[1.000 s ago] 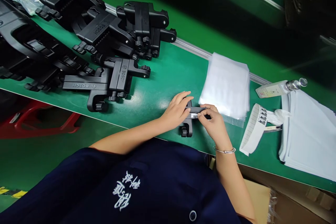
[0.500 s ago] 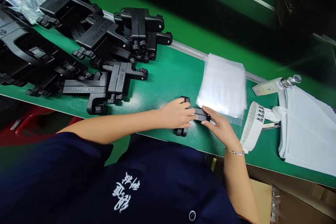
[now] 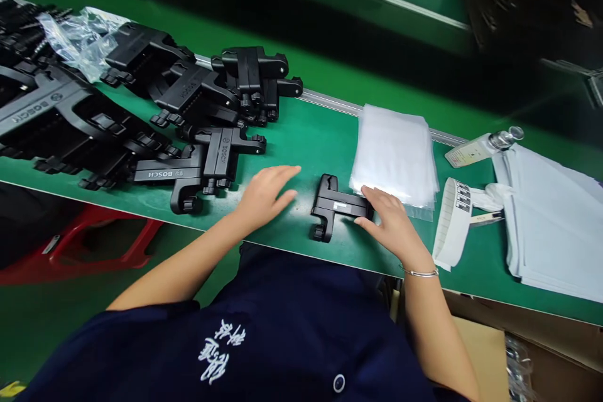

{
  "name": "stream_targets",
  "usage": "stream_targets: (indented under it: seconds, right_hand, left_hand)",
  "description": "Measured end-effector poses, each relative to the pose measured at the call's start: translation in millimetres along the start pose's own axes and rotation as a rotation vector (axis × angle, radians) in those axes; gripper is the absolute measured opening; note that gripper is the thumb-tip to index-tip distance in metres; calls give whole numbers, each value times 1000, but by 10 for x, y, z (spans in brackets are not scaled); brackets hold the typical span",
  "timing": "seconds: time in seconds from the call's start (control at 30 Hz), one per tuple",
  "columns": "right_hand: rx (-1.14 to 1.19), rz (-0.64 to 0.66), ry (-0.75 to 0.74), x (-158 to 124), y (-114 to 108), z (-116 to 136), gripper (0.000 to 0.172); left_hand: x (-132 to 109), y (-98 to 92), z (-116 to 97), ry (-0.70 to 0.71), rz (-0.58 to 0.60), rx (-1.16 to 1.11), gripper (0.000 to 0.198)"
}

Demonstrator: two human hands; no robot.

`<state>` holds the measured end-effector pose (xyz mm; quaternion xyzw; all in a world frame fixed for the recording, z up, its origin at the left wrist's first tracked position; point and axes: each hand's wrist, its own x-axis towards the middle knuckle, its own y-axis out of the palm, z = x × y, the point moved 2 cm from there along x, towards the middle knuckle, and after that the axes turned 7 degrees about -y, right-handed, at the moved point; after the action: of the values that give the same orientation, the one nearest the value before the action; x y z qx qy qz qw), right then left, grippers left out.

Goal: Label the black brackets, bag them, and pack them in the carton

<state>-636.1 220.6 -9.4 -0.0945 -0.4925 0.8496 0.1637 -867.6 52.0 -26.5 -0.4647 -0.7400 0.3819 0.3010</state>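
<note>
A small black plastic bracket [image 3: 333,203] with a white label lies flat on the green belt [image 3: 301,138] in front of me. My right hand [image 3: 389,221] rests at its right end, fingers touching it and lightly curled. My left hand [image 3: 264,193] hovers flat over the belt to the left of the bracket, fingers stretched out and holding nothing. Its fingertips point toward a black BOSCH part [image 3: 188,171] further left.
Several black BOSCH parts [image 3: 198,94] are piled across the belt's left, with a crumpled clear bag [image 3: 82,41] behind them. A stack of clear bags [image 3: 396,154] lies right of the bracket. Further right are a label roll [image 3: 455,220], a small bottle [image 3: 485,146] and white sheets [image 3: 551,220].
My left hand has let go of the bracket and moved left, opening flat. The bracket now lies uncovered on the belt, with my right hand still at its right end.
</note>
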Motion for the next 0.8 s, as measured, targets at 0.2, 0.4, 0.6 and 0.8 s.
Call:
stream_targets:
  seconds: [0.2, 0.4, 0.6, 0.8]
  right_hand:
    - [-159, -71, -106, -124, 125, 171, 43]
    - [-243, -628, -20, -901, 130, -30, 47]
    - [-261, -796, 194, -1344, -12, -219, 42]
    - [-190, -825, 286, -1448, -155, -215, 40]
  left_hand:
    - [405, -102, -66, -54, -59, -106, 36]
    - [1092, 475, -843, 272, 246, 66, 27]
    - [1519, 1170, -1322, 362, 419, 214, 19]
    - [1743, 743, -1190, 277, 391, 249, 32]
